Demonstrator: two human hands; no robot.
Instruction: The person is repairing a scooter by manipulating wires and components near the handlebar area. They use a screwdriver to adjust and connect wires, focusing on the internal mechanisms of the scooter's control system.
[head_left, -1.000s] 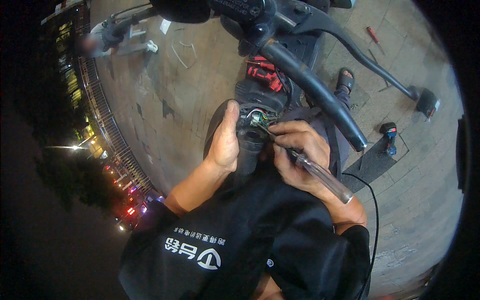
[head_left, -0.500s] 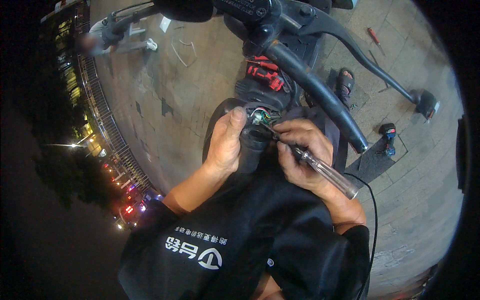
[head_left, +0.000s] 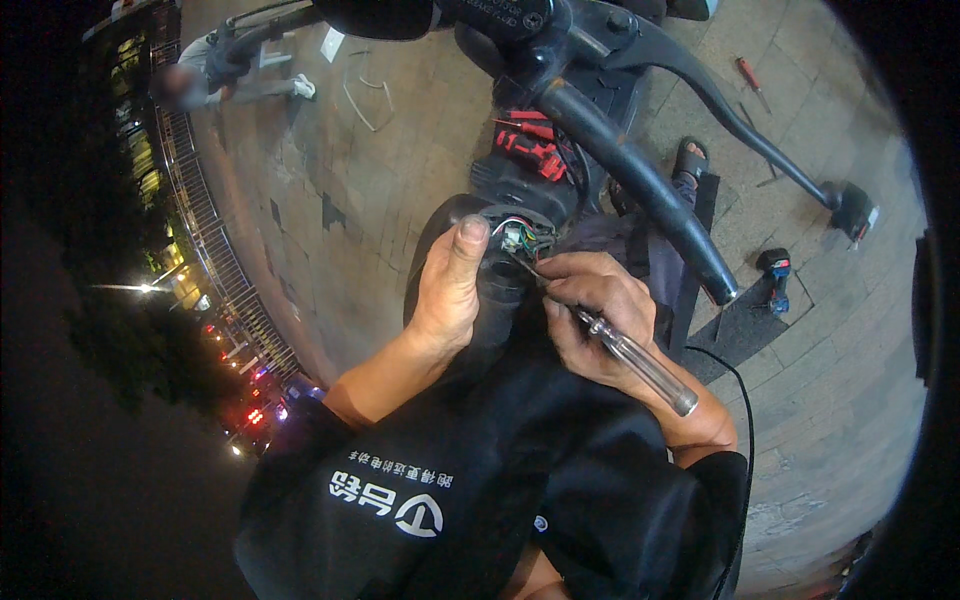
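My left hand [head_left: 449, 290] is wrapped round the side of a black rounded housing [head_left: 501, 288], its thumb up along the rim and its other fingers mostly hidden. In the top of the housing, thin coloured wires and a pale connector [head_left: 514, 240] show in an opening. My right hand [head_left: 602, 312] grips a screwdriver [head_left: 652, 373] with a clear handle, which slants down to the right. Its thin shaft points into the opening beside the wires; the exact contact of the tip is too small to tell.
A black handlebar [head_left: 640, 190] and a long lever [head_left: 740, 125] cross above my right hand. Red-and-black tools [head_left: 533, 150] lie on the vehicle beyond the housing. A cordless drill [head_left: 776, 280] and a red-handled screwdriver [head_left: 752, 80] are on the paving. A person [head_left: 215, 80] is at far left.
My right hand and the screwdriver have shifted slightly left, the handle's end swinging lower. More of the wires and connector shows. My left hand stays nearly in place.
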